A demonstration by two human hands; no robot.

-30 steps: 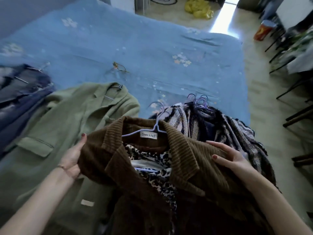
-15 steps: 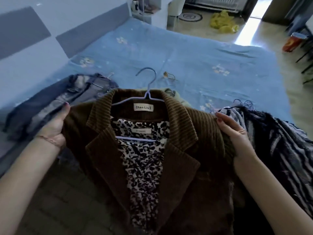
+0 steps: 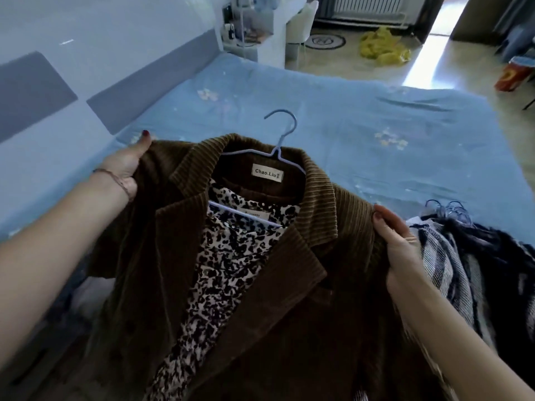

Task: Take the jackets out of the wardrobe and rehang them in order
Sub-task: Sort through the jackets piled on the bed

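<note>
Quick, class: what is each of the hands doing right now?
Left hand: grips the brown corduroy jacket at its shoulder.
Right hand: grips the jacket's other shoulder.

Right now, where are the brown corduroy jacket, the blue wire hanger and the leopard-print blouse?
Brown corduroy jacket [image 3: 292,287]: head view, on its right lapel.
Blue wire hanger [image 3: 285,127]: head view, on its hook.
Leopard-print blouse [image 3: 225,273]: head view, on its front, inside the jacket.

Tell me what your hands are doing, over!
Both hands, left and right, grip the brown corduroy jacket by its shoulders. Jacket on blue hanger, above the bed. Striped garments piled at right.
</note>
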